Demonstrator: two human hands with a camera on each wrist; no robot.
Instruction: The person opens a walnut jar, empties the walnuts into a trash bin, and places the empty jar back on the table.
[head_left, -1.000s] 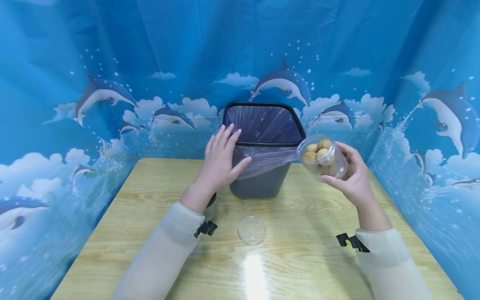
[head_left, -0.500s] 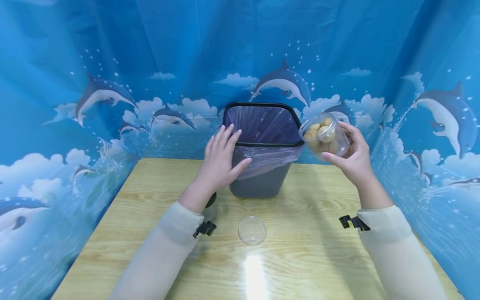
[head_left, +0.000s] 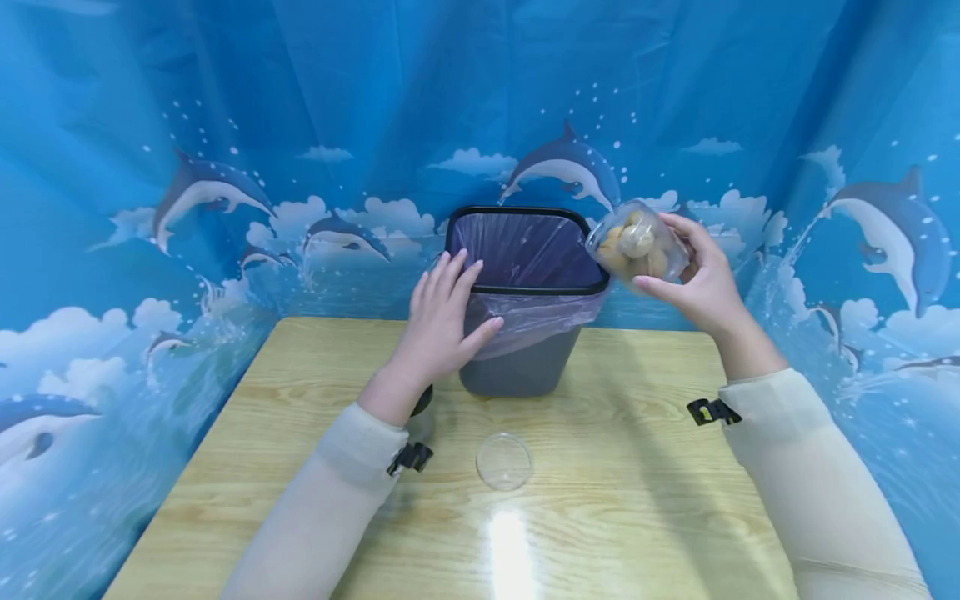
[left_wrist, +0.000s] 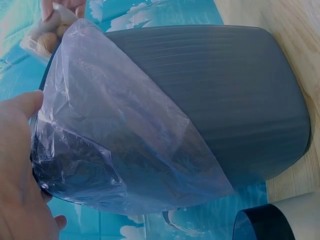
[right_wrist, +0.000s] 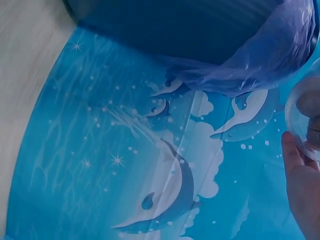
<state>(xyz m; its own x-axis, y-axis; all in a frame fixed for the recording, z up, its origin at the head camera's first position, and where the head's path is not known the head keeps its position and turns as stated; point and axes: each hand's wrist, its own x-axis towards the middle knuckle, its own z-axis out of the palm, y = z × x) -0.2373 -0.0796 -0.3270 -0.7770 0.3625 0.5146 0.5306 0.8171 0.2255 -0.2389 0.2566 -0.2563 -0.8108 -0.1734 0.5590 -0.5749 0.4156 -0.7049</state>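
In the head view, my right hand (head_left: 701, 271) grips a clear plastic jar (head_left: 678, 254) from its right side, thumb below and fingers above. Several tan, round nuts that look like walnuts (head_left: 637, 240) lie inside it. The jar is tilted, its mouth leaning left over the right rim of a grey trash bin (head_left: 517, 371). A translucent purple bag (head_left: 532, 312) lines the bin and folds over its black rim. My left hand (head_left: 442, 321) rests at the bin's left front corner with its fingers straight. In the left wrist view, the thumb (left_wrist: 31, 101) lies beside the bag.
A clear round lid (head_left: 504, 461) lies on the wooden table (head_left: 600, 500) in front of the bin. Partly hidden behind the left forearm stands a container with a black top (head_left: 423, 402). A blue dolphin-print curtain (head_left: 360, 100) encloses the back and sides.
My right hand has raised the jar and tipped it further left toward the bin, and the nuts have shifted inside. The left hand and the bin have stayed in place.
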